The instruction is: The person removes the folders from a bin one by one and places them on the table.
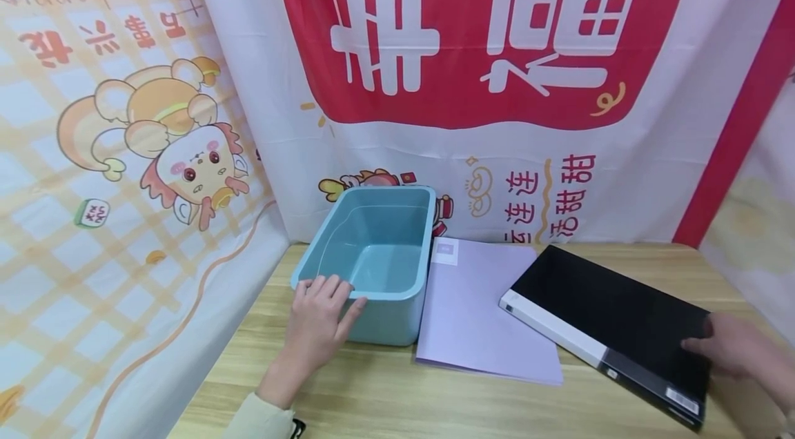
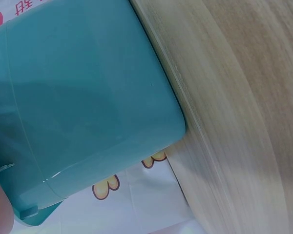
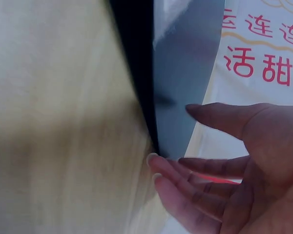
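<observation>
A light-blue plastic bin (image 1: 388, 322) stands on the table, its open top facing up. My left hand (image 1: 319, 318) grips its near rim, fingers over the edge and thumb along the outside; only a finger edge shows in the left wrist view beside the bin (image 2: 88, 97). To the right, a black file folder (image 1: 615, 301) with a white and grey spine lies at a slant, partly over a lilac folder (image 1: 484, 322). My right hand (image 1: 735, 346) holds the black folder's right edge, thumb above the cover. In the right wrist view that hand's (image 3: 234, 170) fingertips meet the folder's edge.
The wood-grain table (image 1: 373, 397) ends at a white and red printed cloth (image 1: 484, 142) hanging behind. Another printed cloth (image 1: 124, 232) with an orange check pattern hangs at the left. The lilac folder lies right beside the bin.
</observation>
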The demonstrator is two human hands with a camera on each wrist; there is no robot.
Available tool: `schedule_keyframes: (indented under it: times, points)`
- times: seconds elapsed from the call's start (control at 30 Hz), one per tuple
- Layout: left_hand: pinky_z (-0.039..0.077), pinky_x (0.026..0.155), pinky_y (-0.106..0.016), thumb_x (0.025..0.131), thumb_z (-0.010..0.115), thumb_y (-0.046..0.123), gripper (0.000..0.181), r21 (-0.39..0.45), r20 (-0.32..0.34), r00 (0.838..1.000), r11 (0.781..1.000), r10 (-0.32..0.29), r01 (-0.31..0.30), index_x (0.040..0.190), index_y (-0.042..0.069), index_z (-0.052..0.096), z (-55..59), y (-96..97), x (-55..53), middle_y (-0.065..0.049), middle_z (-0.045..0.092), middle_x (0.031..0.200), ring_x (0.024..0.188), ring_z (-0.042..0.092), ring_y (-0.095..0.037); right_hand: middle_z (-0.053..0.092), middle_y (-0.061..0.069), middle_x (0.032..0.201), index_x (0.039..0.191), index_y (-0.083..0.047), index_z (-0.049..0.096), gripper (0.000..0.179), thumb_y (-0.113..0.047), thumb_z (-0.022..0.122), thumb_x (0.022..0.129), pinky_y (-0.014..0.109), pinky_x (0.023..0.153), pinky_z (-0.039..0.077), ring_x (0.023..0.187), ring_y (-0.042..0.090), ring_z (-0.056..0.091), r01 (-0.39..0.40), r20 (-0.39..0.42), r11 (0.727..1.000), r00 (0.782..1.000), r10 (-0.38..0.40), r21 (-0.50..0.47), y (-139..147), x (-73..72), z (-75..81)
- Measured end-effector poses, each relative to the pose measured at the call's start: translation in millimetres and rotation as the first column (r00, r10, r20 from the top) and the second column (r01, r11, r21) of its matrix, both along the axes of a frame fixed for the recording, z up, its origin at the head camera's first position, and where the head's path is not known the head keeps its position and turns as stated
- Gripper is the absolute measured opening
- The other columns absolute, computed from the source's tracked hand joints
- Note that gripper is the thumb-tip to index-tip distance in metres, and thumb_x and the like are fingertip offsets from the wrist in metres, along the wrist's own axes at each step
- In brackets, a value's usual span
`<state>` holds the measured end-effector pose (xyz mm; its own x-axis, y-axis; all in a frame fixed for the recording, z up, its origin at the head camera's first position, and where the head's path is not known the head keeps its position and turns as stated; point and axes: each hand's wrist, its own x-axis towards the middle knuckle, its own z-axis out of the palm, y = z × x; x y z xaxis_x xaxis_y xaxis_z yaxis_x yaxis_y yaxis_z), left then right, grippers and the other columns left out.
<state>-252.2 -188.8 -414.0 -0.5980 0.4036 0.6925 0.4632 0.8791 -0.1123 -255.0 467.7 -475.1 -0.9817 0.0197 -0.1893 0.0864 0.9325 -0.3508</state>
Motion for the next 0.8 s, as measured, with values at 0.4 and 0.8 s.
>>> schedule_keyframes:
  times: [0.4, 0.8]
  points:
    - [0.037, 0.076, -0.045, 0.093, 0.047, 0.049, 0.034, 0.013, 0.011, 1.000, 1.000, -0.001, 0.001, 0.083, 0.017, 0.055, -1.0, 0.5, -0.6, 0.004, 0.046, 0.077, 0.072, 0.046, -0.019, 0.058, 0.016, 0.075, 0.090, 0.012, 0.055, 0.058, -0.041, 0.072, 0.077, 0.048, 0.060, 0.044, 0.068, 0.033, 0.055, -0.127, -0.226, 0.991, 0.965, 0.134, 0.046, 3, -39.6, 1.1]
    - [0.036, 0.076, -0.045, 0.094, 0.047, 0.049, 0.033, -0.001, 0.027, 1.000, 1.000, 0.008, -0.008, 0.083, 0.018, 0.053, -0.9, -1.0, -0.3, 0.004, 0.045, 0.077, 0.073, 0.045, -0.019, 0.057, 0.035, 0.086, 0.104, 0.024, 0.046, 0.078, -0.043, 0.073, 0.076, 0.055, 0.070, 0.045, 0.080, 0.047, 0.057, -0.199, -0.241, 0.979, 0.949, 0.202, 0.037, -1, -65.2, -4.6]
